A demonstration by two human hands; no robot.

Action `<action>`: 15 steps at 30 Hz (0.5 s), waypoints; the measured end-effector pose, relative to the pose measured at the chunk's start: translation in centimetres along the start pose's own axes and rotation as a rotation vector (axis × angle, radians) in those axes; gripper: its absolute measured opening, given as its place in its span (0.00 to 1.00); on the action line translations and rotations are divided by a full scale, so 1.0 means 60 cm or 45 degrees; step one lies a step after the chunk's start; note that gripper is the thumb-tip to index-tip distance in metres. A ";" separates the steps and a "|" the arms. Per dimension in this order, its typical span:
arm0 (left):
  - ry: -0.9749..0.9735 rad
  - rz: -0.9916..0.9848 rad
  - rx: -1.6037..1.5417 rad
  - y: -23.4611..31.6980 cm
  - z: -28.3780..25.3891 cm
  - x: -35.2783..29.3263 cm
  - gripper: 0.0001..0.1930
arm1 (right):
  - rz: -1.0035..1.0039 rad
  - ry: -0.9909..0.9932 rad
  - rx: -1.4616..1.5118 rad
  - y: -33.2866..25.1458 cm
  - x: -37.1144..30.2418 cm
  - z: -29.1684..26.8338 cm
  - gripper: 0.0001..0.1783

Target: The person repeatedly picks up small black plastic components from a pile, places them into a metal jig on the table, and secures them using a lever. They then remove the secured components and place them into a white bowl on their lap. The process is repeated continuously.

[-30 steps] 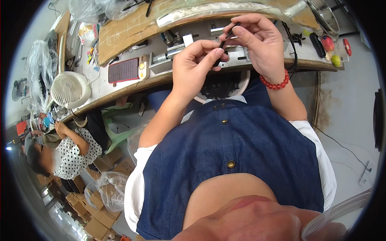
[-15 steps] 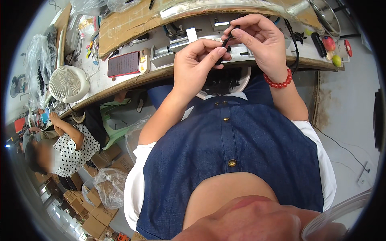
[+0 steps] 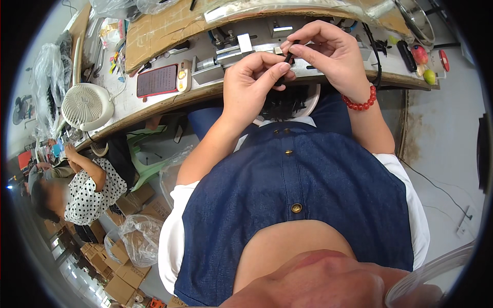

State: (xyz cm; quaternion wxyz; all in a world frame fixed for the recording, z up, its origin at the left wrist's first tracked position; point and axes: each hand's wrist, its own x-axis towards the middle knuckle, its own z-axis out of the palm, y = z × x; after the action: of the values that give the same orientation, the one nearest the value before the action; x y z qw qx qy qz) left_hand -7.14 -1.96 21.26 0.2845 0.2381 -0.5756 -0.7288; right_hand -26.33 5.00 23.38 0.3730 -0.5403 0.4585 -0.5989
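Above the bench (image 3: 154, 105) edge, the left hand (image 3: 251, 82) and right hand (image 3: 328, 54) together pinch a small black part (image 3: 288, 55) between their fingertips.

Fan (image 3: 86, 106) left on bench (image 3: 154, 105); phone (image 3: 157, 80) right of it.

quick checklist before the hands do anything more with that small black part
1. Small black part pinched by both hands: ok, left hand and right hand meet on it.
2. Part held above the workbench, not resting on it: ok.
3. Part's orientation and end condition: cannot tell, too small.
4. Metal fixture on the bench free of fingers: ok.
5. White bowl of black pieces below the hands within reach: ok.
6. Red bead bracelet clear of the part: ok.
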 end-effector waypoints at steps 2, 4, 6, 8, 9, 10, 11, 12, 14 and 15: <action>0.008 -0.005 -0.060 -0.007 0.000 0.001 0.08 | 0.020 -0.038 -0.047 0.001 0.004 -0.004 0.12; 0.033 -0.001 -0.122 -0.013 0.001 0.004 0.08 | 0.068 -0.085 -0.067 0.005 0.013 -0.009 0.13; 0.055 0.025 -0.123 -0.009 0.000 0.010 0.09 | 0.022 -0.025 -0.014 0.004 0.035 -0.012 0.14; 0.064 0.036 -0.124 -0.012 -0.003 0.015 0.09 | -0.156 0.077 -0.189 0.011 0.084 -0.047 0.17; 0.066 0.032 -0.121 -0.023 -0.007 0.014 0.08 | -0.178 0.350 -0.199 0.014 0.106 -0.043 0.09; 0.063 0.023 -0.120 -0.033 -0.012 0.013 0.07 | -0.164 0.363 -0.541 0.012 0.130 -0.070 0.10; 0.025 0.046 -0.101 -0.040 -0.016 0.015 0.08 | -0.176 0.403 -0.673 0.021 0.158 -0.086 0.10; -0.017 0.055 -0.082 -0.042 -0.012 0.021 0.09 | -0.244 0.357 -0.915 0.020 0.177 -0.107 0.11; -0.031 0.071 -0.016 -0.050 -0.012 0.017 0.11 | -0.388 0.205 -1.338 0.037 0.216 -0.123 0.12; -0.041 0.114 0.103 -0.058 -0.015 0.017 0.13 | -0.418 0.137 -1.469 0.048 0.234 -0.125 0.12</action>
State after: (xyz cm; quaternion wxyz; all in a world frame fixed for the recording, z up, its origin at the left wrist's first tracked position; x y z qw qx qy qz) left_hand -7.78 -2.67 17.64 0.2975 0.2117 -0.6190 -0.6953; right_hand -35.85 -7.97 24.95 -0.1015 -0.6880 0.6384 -0.3297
